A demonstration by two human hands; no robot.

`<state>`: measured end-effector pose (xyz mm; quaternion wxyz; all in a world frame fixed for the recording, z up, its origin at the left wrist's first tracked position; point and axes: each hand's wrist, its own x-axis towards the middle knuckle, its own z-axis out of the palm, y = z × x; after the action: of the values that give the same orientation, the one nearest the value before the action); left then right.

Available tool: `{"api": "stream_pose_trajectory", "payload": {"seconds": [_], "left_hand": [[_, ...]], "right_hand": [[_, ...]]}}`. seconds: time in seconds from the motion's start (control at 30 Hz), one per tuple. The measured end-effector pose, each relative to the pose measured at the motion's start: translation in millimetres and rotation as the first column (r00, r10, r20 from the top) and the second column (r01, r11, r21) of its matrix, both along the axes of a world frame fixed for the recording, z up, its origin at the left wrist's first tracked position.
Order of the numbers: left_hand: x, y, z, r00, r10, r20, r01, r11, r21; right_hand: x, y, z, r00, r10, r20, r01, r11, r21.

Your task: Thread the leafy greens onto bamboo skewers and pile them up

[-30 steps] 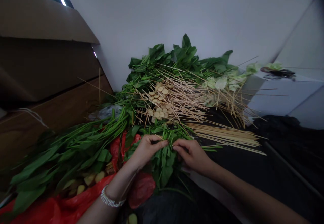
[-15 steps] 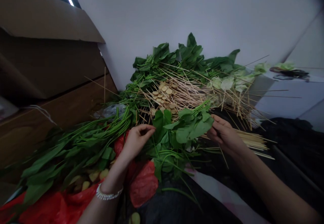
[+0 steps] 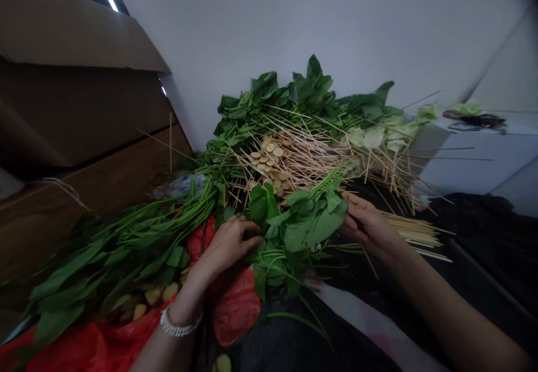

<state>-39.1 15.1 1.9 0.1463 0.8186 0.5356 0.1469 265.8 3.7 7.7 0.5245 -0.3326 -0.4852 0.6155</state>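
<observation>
There are 2 hands (image 3: pixel 229 246) (image 3: pixel 367 226) in view, with 1 beaded bracelet (image 3: pixel 180 326) on the left wrist. The right hand has 1 bunch of spinach (image 3: pixel 311 221), and 1 larger heap of spinach (image 3: pixel 117 249) lies to the left. There are 2 groups of wooden skewers: 1 loose spread (image 3: pixel 306 159) and 1 tidier bundle (image 3: pixel 414 232). Roughly 30 round pale slices (image 3: pixel 269 162) sit among the skewers. At least 5 small yellow potatoes (image 3: pixel 170 291) show, along with 1 red plastic bag (image 3: pixel 235 307) and 1 cardboard box (image 3: pixel 71 24).
</observation>
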Motion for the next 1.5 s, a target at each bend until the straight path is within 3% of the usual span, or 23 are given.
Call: {"api": "stream_pose_trajectory", "payload": {"seconds": [0.13,0.23,0.33,0.4,0.47,0.53,0.7,0.83,0.93,1.17,1.5], "left_hand": [[7.5,-0.2,-7.0,0.956,0.290,-0.048,-0.285,0.955,0.087],[5.3,2.5,-12.1,0.939,0.343,-0.020,-0.342,0.938,0.065],[-2.5,7.7,-10.0,0.906,0.298,0.302,-0.311,0.951,-0.006],[-6.7,10.2,-4.3,0.779,0.273,0.564,-0.295,0.954,-0.055],[-6.9,10.2,2.1,0.633,0.267,0.726,-0.254,0.958,-0.132],[-2.9,7.8,6.3,0.543,0.286,0.789,-0.192,0.958,-0.215],[10.0,0.1,5.7,0.432,0.300,0.851,0.011,0.941,-0.338],[11.6,-3.1,5.5,0.323,0.366,0.872,0.217,0.869,-0.445],[11.8,-4.5,6.8,0.305,0.404,0.862,0.252,0.839,-0.482],[15.0,-5.2,4.5,0.260,0.453,0.853,0.155,0.852,-0.500],[16.0,-5.1,2.2,0.255,0.472,0.844,0.133,0.847,-0.514]], "right_hand": [[-2.1,-2.2,0.6,0.999,0.040,0.010,-0.039,0.999,-0.037],[-2.8,-3.0,-1.3,0.998,0.062,-0.002,-0.062,0.997,-0.039],[-2.8,-2.6,-3.7,0.995,0.090,-0.032,-0.091,0.995,-0.028],[-3.0,-2.2,-5.3,0.993,0.113,-0.034,-0.114,0.993,-0.028],[-4.1,-2.3,-7.5,0.990,0.139,-0.024,-0.140,0.990,-0.036],[-6.7,-3.5,-10.3,0.985,0.174,-0.019,-0.175,0.983,-0.051],[-20.3,-12.0,-16.8,0.952,0.302,0.042,-0.298,0.950,-0.089],[-34.5,-18.3,-20.9,0.911,0.400,0.095,-0.383,0.910,-0.160],[-42.5,-20.3,-24.4,0.890,0.441,0.116,-0.415,0.889,-0.195],[-47.8,-22.9,-28.2,0.874,0.462,0.149,-0.427,0.878,-0.215],[-49.2,-22.5,-26.1,0.874,0.454,0.176,-0.414,0.883,-0.222]]}}
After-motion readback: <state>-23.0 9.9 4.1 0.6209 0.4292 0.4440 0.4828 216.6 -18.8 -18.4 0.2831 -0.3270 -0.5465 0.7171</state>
